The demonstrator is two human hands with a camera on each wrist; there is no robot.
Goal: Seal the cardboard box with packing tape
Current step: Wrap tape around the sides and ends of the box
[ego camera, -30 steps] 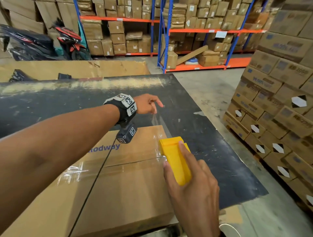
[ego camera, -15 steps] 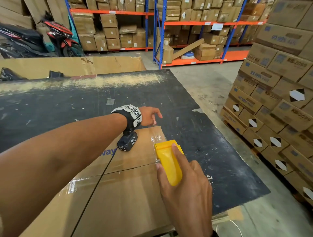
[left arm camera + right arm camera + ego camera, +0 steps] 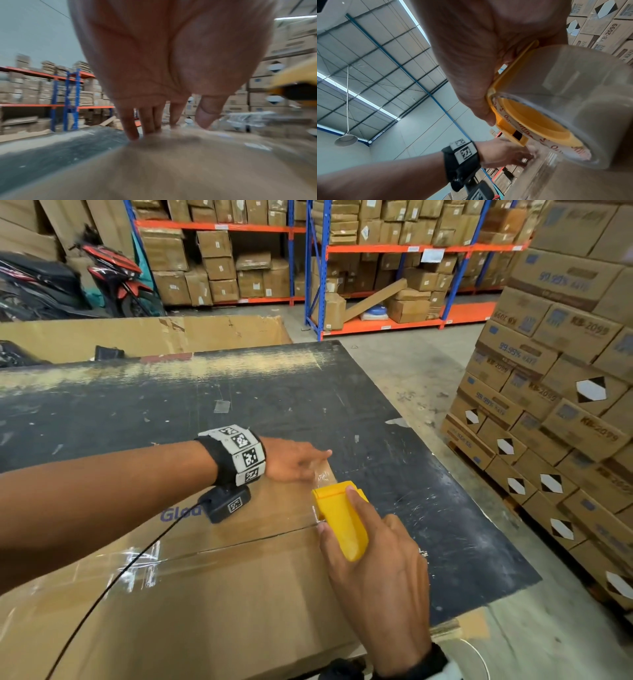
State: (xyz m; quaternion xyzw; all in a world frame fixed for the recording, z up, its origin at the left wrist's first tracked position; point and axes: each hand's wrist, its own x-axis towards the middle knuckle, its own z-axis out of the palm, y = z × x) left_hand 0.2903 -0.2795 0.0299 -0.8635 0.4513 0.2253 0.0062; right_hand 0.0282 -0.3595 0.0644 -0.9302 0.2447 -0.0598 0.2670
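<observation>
The cardboard box (image 3: 212, 594) lies flat on the black desk (image 3: 137, 412), at its near right portion, flaps closed along a centre seam. A strip of clear packing tape (image 3: 144, 571) covers the seam and runs to the box's far right edge. The right hand (image 3: 373, 573) grasps the yellow tape dispenser (image 3: 339, 518), fingers (image 3: 358, 505) wrapped over its body, with the tape roll (image 3: 570, 111) seated underneath; the dispenser sits at the seam's right end. The left hand (image 3: 291, 462) rests just beside it on the box's far right corner, fingers (image 3: 132, 125) straight and released, tips pressing the cardboard. Right of the desk stands a pallet of stacked cartons (image 3: 555, 392). Beyond are orange-and-blue shelving racks (image 3: 315, 268) and a parked motorcycle (image 3: 116, 278).
</observation>
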